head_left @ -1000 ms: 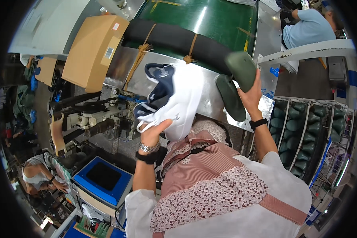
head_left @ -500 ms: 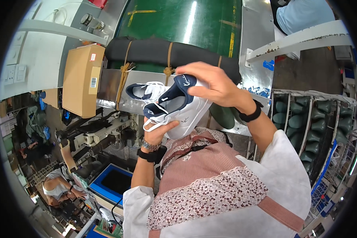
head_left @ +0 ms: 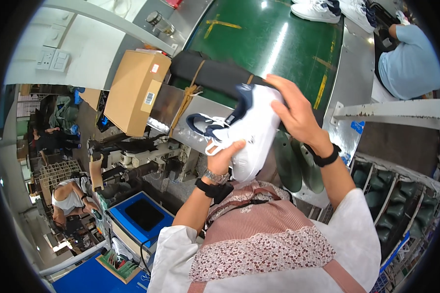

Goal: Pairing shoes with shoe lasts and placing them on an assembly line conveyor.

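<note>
A white sneaker with navy lining is held up in front of me, tilted so that its white side faces up. My left hand is closed round its forefoot by the laces, thumb on the side. At the heel end my right hand grips the shoe, thumb and fingers bent over it. Beyond my left hand a second white and navy sneaker rests on the metal ledge. Two dark green shoe lasts lie at the ledge's near side, below my right wrist.
A green conveyor belt runs away from me, with a black padded roll tied across its near end. Left of it stands a cardboard box. Several sneakers sit at the far right. A rack of green lasts is at right; a co-worker sits beyond.
The held sneaker has rolled, so its opening now faces away and its side shows more. Both hands keep hold of it. The view has swung, bringing sneakers on the far belt into sight.
</note>
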Tool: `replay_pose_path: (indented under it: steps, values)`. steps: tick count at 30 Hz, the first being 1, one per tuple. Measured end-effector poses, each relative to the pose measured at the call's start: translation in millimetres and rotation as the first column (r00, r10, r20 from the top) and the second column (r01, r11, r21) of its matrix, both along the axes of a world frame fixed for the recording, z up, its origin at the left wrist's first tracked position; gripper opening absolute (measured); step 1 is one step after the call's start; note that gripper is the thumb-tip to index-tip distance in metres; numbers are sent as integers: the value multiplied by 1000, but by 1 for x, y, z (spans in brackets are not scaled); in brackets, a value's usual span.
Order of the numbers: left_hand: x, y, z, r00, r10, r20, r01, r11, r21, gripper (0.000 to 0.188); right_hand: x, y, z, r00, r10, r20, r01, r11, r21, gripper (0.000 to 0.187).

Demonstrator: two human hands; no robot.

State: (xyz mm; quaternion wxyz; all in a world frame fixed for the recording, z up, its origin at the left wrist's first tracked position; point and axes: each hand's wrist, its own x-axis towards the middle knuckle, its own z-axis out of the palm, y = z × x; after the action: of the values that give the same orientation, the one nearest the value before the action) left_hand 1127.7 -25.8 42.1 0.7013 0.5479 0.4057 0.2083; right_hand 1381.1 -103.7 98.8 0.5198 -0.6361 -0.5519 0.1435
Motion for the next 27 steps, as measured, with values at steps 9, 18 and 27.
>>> replay_pose_path:
  steps: [9,18,27]
  values:
    - [33,86,-33,730,481,-486,-393,877,277,77,-36,-175,-146,859,-495,133,495,733,-466,59]
    - [2,139,-88,396,-23,-918,573,787,228,78,-91,-182,-156,831,-543,121,534,717,-448,73]
    - [-11,154,-136,735,-181,-654,506,788,351,43,-115,-158,-142,800,-466,379,600,643,-476,63]
